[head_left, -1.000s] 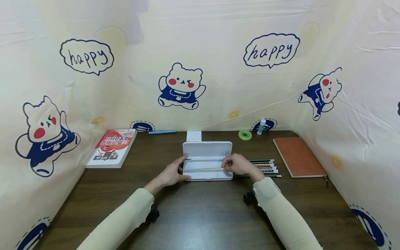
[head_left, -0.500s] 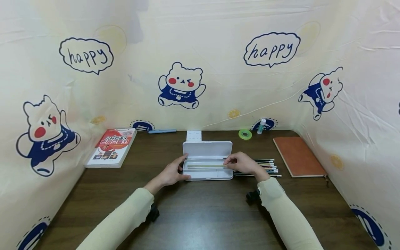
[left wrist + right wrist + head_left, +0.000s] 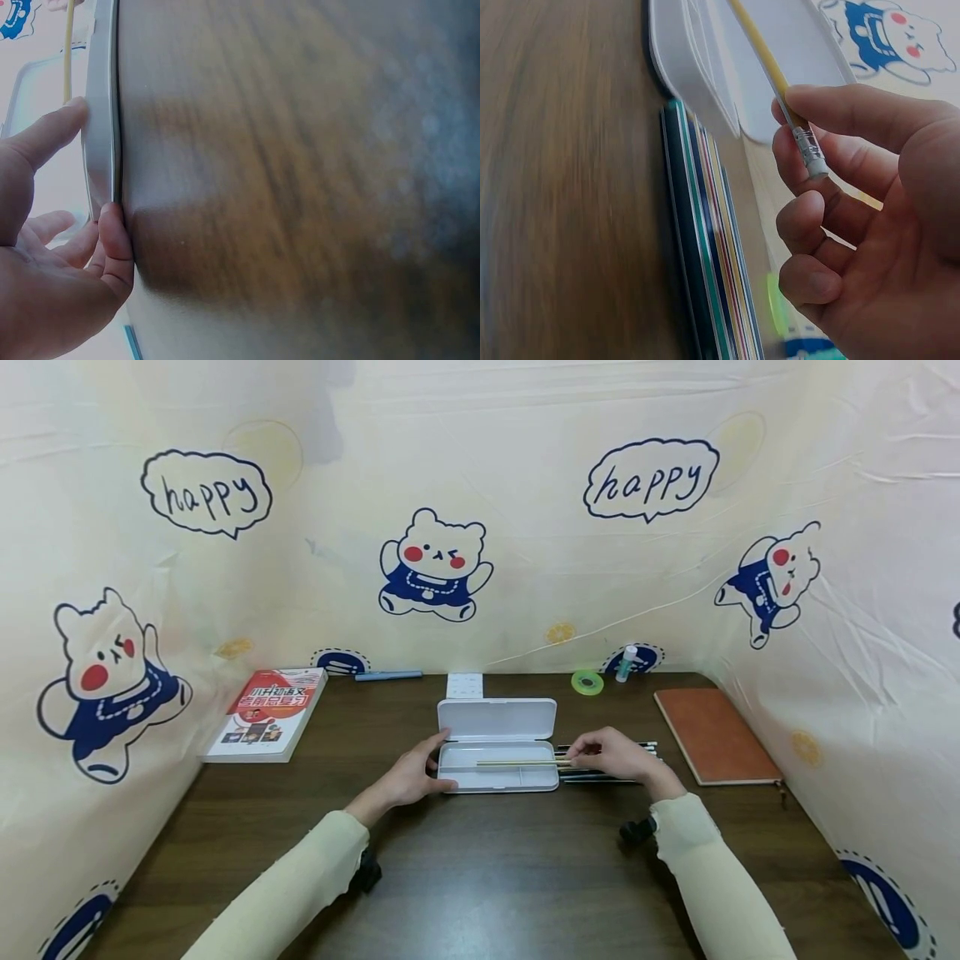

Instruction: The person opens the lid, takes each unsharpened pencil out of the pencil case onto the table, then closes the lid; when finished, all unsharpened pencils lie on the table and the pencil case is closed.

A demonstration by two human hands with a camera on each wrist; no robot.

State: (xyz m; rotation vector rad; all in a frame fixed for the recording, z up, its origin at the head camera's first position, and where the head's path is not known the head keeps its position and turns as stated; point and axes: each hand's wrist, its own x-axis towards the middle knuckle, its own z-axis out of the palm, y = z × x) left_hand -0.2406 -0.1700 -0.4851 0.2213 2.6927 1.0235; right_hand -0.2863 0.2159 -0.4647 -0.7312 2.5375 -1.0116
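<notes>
An open white pencil case [image 3: 465, 781] lies on the table with its lid raised at the back. My left hand [image 3: 407, 777] grips its left end, and in the left wrist view the thumb [image 3: 56, 131] lies at the rim with the fingers against the side. Between thumb and fingers, my right hand [image 3: 611, 753] pinches a yellow pencil [image 3: 761, 45] near its white eraser. The pencil's far part [image 3: 517, 763] reaches over the case's tray. Right of the case, a row of pencils [image 3: 712, 240] lies below the right hand, partly hidden by it in the head view.
A white-and-red book [image 3: 266, 717] is at the left, a brown notebook [image 3: 716, 735] at the right. Along the back are a blue pen [image 3: 388, 676], a white card [image 3: 465, 686], a green tape roll [image 3: 587, 682] and a glue stick [image 3: 626, 663].
My right hand has moved to the right, drawing the yellow pencil along so that its end now passes the case's right edge. The left hand stays in place.
</notes>
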